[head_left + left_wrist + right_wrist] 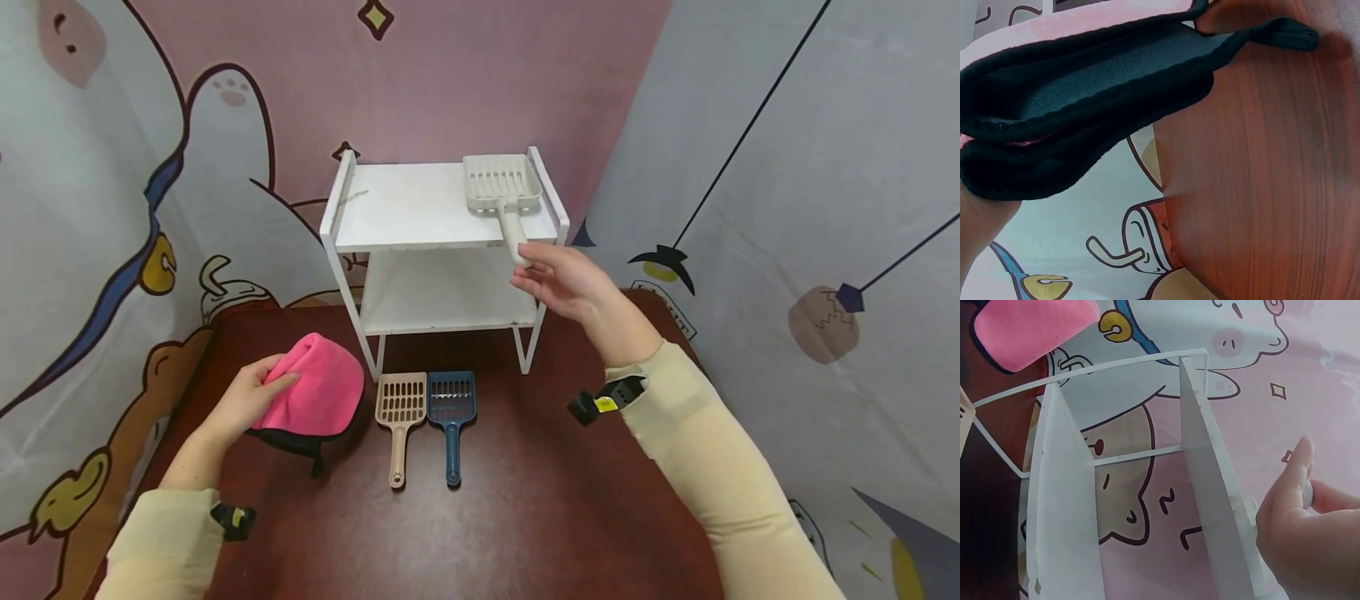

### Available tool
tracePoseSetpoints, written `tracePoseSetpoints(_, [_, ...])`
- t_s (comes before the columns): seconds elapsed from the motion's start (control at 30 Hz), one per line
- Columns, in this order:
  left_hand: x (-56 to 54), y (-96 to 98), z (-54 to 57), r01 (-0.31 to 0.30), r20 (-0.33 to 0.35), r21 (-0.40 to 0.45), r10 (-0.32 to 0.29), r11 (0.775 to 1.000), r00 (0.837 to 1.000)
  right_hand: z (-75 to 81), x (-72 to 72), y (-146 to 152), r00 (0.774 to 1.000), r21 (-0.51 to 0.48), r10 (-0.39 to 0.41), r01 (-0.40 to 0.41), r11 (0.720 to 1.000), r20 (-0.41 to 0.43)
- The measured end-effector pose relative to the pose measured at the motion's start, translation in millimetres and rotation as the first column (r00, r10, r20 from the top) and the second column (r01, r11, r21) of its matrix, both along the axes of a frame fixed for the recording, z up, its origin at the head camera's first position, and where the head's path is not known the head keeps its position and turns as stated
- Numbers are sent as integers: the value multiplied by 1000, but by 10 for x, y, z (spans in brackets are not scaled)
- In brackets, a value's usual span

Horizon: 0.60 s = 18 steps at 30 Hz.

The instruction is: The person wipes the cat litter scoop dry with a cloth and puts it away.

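My left hand (243,404) pinches a pink cloth (315,387) with black edging and a small hanging loop, held above the left side of the table. The left wrist view shows the cloth folded over, its dark trim (1122,94) hanging down. With thumb and fingers, my right hand (570,283) grips the handle end of a cream litter scoop (512,218). The scoop's slotted head overlaps the right part of the white rack's (408,204) top shelf. In the right wrist view, my right hand (1310,531) is beside the top shelf and hides most of the scoop.
A beige litter scoop (399,433) and a blue litter scoop (452,429) lie side by side before the rack, handles toward me. The rack has a lower shelf (450,292) and stands at the back of the brown table (525,500). Cartoon-printed cloth walls (750,208) surround it.
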<state>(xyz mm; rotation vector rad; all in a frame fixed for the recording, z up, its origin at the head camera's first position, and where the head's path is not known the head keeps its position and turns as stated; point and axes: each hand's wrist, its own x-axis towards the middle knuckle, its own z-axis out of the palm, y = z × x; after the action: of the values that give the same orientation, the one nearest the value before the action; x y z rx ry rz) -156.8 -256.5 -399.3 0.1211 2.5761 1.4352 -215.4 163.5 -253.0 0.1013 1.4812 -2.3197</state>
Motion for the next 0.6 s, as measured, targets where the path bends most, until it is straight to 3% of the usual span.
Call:
tracePoseSetpoints(0.27, [3, 23, -11, 2, -1, -14, -2, 1000, 1000, -38, -55, -15, 996, 0, -71, 71, 997, 48])
tracePoseSetpoints(0.6, [-2, 17, -28, -1, 2, -12, 1, 1000, 1000, -155, 42, 37, 1000, 86, 5, -7, 996, 26])
